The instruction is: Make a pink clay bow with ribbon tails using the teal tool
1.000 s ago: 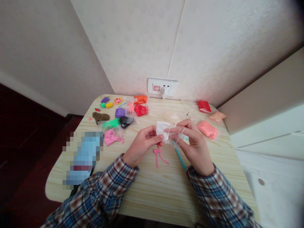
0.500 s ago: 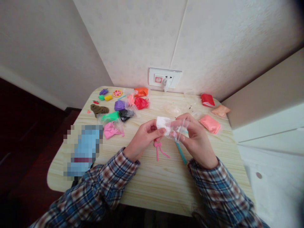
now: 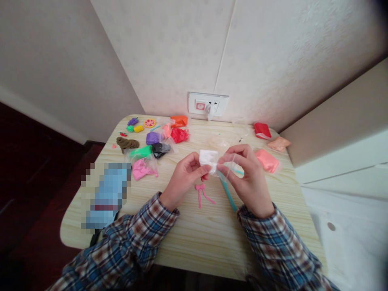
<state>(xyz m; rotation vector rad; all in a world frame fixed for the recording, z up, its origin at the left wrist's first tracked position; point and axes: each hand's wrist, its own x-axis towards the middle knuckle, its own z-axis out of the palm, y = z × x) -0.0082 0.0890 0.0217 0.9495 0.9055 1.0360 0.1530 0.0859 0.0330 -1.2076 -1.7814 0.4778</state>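
A lump of white modelling clay (image 3: 208, 157) in a clear plastic bag is held above the middle of the table. My left hand (image 3: 183, 178) grips it from the left, thumb in front. From the right, my right hand (image 3: 251, 180) pinches the bag's plastic beside the clay with thumb and index finger. Below the hands lies a small pink clay bow (image 3: 200, 187) with two thin tails. A teal stick-like tool (image 3: 228, 192) rests under my right hand, which partly hides it.
On the wooden table's left are bagged pink clay (image 3: 142, 169), green clay (image 3: 141, 152), a coiled brown clay piece (image 3: 127, 143) and small fruit shapes. A pixelated blue object (image 3: 107, 194) lies front left. Red (image 3: 262, 130) and coral (image 3: 267, 160) packets sit at right; a socket (image 3: 207, 106) is behind.
My right hand's fingers have closed in on the bag right beside the white clay, covering more of the loose plastic. My left hand keeps its hold. The view has shifted slightly.
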